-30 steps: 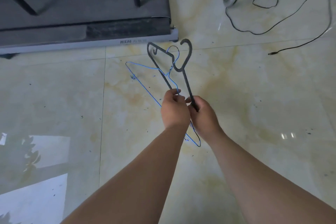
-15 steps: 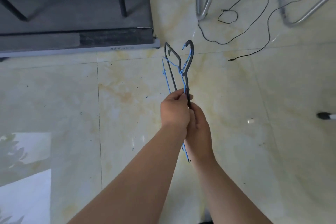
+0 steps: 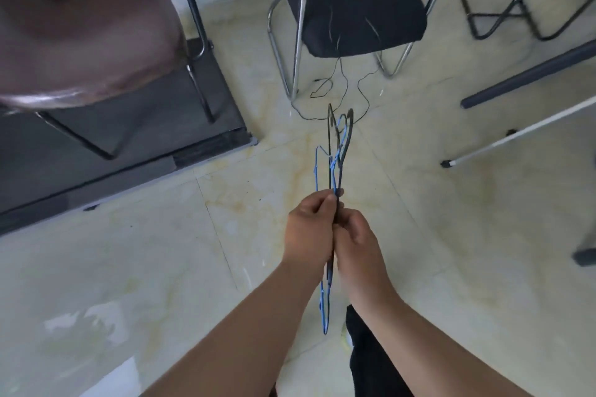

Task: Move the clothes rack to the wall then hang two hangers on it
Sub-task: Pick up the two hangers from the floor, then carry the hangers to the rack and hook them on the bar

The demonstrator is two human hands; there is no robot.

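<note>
Two hangers are held together edge-on above the tiled floor: a black hanger with its hook pointing away from me, and a thin blue wire hanger alongside it, whose lower end hangs below my wrists. My left hand pinches both hangers between thumb and fingers. Pressed against it, my right hand is closed around the same bundle slightly lower. A white pole with a black foot crosses the floor at the right; I cannot tell whether it belongs to the clothes rack.
A treadmill deck lies at the left under a brown stool. A black metal-legged chair stands ahead with a thin cable on the floor below it. A dark bar and another chair frame are at the right.
The hangers have turned from spread flat to edge-on and closed together. My hands have pressed against each other, and my view has lifted toward the chairs.
</note>
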